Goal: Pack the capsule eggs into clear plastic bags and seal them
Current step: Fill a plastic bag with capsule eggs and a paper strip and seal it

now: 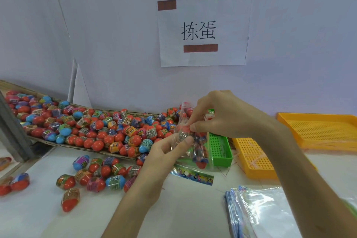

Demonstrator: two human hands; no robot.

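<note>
Left hand (170, 147) and right hand (216, 118) both pinch the clear bag (193, 141) just left of the green tray (222, 149), its limp, slippery film likely best held near the mouth, above the light, hard eggs.

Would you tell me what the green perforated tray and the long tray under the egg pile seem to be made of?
The green perforated tray looks like moulded plastic: uniform bright colour, slight sheen, regular grid of holes. The long brown tray holding the pile of capsule eggs seems cardboard: matte brown, with a thin, rough edge.
</note>
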